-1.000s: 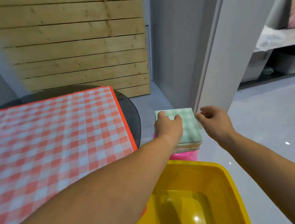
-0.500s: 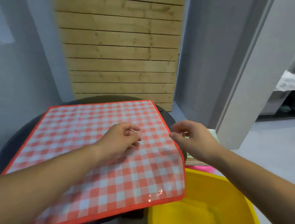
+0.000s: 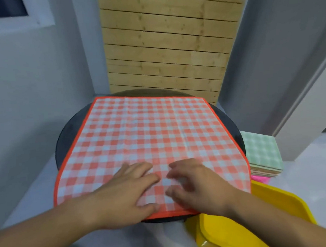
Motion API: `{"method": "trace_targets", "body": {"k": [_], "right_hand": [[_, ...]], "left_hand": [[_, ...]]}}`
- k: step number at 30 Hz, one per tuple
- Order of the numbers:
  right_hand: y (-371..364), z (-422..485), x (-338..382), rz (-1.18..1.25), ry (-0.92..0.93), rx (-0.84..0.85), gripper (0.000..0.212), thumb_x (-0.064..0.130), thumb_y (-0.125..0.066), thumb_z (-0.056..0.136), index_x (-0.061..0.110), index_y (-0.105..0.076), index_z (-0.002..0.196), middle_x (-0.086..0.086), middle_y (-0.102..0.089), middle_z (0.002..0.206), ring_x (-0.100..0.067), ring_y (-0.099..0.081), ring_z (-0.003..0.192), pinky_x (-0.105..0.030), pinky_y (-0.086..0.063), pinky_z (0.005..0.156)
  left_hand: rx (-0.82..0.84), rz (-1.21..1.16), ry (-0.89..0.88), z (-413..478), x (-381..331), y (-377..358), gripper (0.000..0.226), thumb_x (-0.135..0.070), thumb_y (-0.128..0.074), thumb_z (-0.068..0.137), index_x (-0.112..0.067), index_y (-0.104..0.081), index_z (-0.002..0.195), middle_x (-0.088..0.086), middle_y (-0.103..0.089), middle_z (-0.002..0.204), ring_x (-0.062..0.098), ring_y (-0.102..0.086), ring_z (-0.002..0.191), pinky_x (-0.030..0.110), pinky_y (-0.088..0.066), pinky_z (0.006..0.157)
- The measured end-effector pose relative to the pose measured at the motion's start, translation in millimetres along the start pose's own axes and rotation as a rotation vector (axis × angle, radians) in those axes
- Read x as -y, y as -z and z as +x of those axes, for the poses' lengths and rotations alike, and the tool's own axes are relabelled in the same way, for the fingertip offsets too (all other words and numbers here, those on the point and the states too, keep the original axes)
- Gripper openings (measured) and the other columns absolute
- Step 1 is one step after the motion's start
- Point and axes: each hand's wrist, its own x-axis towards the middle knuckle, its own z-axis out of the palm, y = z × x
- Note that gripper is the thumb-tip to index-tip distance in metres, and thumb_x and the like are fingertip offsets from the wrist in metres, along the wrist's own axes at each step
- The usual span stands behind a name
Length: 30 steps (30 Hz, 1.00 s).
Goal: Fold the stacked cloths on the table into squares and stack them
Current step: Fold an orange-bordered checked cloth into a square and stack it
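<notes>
Both hands, my left hand (image 3: 124, 192) and right hand (image 3: 197, 187), press flat, fingers spread, on the checked cloth (image 3: 149, 136), steadying it for folding.

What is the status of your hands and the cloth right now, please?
Left hand and right hand flat on red checked cloth, near edge. Cloth spread unfolded on round table. Nothing on top of it.

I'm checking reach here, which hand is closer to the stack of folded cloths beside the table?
Right. The right hand lies on the red checked cloth, on the side toward the stack of folded cloths; the left hand lies farther away, beyond the right one.
</notes>
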Motion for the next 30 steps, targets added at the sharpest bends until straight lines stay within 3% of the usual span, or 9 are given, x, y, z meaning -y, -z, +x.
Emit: {"method": "trace_targets", "body": {"k": [2, 5, 8, 12, 14, 20, 25, 27, 30], "right_hand": [[-3.5, -3.4, -2.9, 0.036, 0.006, 0.035, 0.039, 0.054, -0.072, 0.080, 0.029, -0.067, 0.109, 0.005, -0.053, 0.140, -0.005, -0.040, 0.132, -0.012, -0.028, 0.105], [-8.1, -9.7, -3.9, 0.099, 0.044, 0.095, 0.038, 0.056, -0.079, 0.071, 0.033, -0.064, 0.097, 0.010, -0.043, 0.147, 0.004, -0.030, 0.136, -0.012, -0.026, 0.109], [-13.4, -16.8, -1.2, 0.093, 0.085, 0.123, 0.044, 0.061, -0.079, 0.067, 0.035, -0.060, 0.096, 0.016, -0.036, 0.149, 0.004, -0.024, 0.138, -0.016, -0.024, 0.111], [-18.1, -22.7, 1.6, 0.092, 0.095, 0.101, 0.043, 0.060, -0.080, 0.068, 0.036, -0.058, 0.096, 0.020, -0.035, 0.150, 0.006, -0.021, 0.139, -0.017, -0.023, 0.113], [-18.3, -24.8, 3.8, 0.076, 0.090, 0.100, 0.041, 0.060, -0.078, 0.070, 0.036, -0.057, 0.096, 0.020, -0.036, 0.149, 0.004, -0.023, 0.138, -0.021, -0.027, 0.113], [-19.8, -32.0, 7.0, 0.027, 0.111, 0.087, 0.035, 0.061, -0.068, 0.079, 0.034, -0.056, 0.099, 0.016, -0.040, 0.149, 0.005, -0.026, 0.135, -0.016, -0.029, 0.109], [-18.2, -33.5, 9.4, 0.024, 0.114, 0.072, 0.025, 0.056, -0.061, 0.087, 0.032, -0.059, 0.093, 0.014, -0.047, 0.144, 0.008, -0.030, 0.130, -0.006, -0.027, 0.101], [-17.1, -32.6, 10.8, 0.037, 0.104, 0.065, 0.023, 0.055, -0.060, 0.089, 0.032, -0.061, 0.090, 0.016, -0.049, 0.141, 0.010, -0.032, 0.129, -0.004, -0.026, 0.100], [-14.6, -29.4, 12.6, 0.073, 0.074, 0.054, 0.021, 0.052, -0.061, 0.089, 0.031, -0.063, 0.087, 0.020, -0.053, 0.136, 0.015, -0.033, 0.125, -0.001, -0.025, 0.097]], "left_hand": [[0.023, -0.026, -0.010, -1.4, 5.1, -2.2, 0.072, -0.077, -0.039, 0.089, -0.043, -0.023, 0.150, -0.014, -0.006, 0.159, 0.010, -0.003, 0.150, 0.037, -0.001, 0.125], [0.085, -0.053, -0.003, -3.9, 12.8, -4.9, 0.084, -0.082, -0.039, 0.085, -0.045, -0.011, 0.155, -0.021, 0.013, 0.162, 0.002, 0.020, 0.149, 0.033, 0.011, 0.123], [0.102, -0.090, 0.002, -6.0, 15.8, -7.5, 0.090, -0.087, -0.042, 0.080, -0.052, -0.004, 0.154, -0.025, 0.019, 0.161, 0.001, 0.027, 0.147, 0.039, 0.008, 0.125], [0.099, -0.091, -0.028, -10.9, 12.5, -6.4, 0.095, -0.084, -0.048, 0.080, -0.050, -0.001, 0.155, -0.031, 0.021, 0.156, -0.021, 0.046, 0.120, 0.017, 0.025, 0.107], [0.099, -0.107, -0.031, -13.1, 9.8, -3.9, 0.095, -0.082, -0.051, 0.079, -0.051, -0.002, 0.155, -0.032, 0.020, 0.155, -0.024, 0.050, 0.109, 0.013, 0.025, 0.099], [0.107, -0.128, -0.035, -18.3, 5.7, -4.4, 0.095, -0.080, -0.055, 0.079, -0.051, -0.004, 0.154, -0.035, 0.018, 0.151, -0.025, 0.050, 0.107, 0.011, 0.026, 0.096], [0.067, -0.214, -0.013, -16.1, 9.5, -4.5, 0.091, -0.080, -0.056, 0.078, -0.049, -0.018, 0.154, -0.026, 0.008, 0.163, -0.010, 0.025, 0.142, 0.028, 0.013, 0.121], [0.055, -0.240, -0.005, -16.8, 9.6, -2.4, 0.090, -0.081, -0.056, 0.077, -0.048, -0.022, 0.153, -0.024, 0.002, 0.165, -0.006, 0.018, 0.147, 0.033, 0.007, 0.124], [0.039, -0.293, 0.022, -16.9, 7.0, 2.8, 0.085, -0.073, -0.062, 0.080, -0.046, -0.027, 0.153, -0.026, -0.007, 0.162, -0.018, 0.011, 0.136, 0.018, 0.008, 0.116]]}}
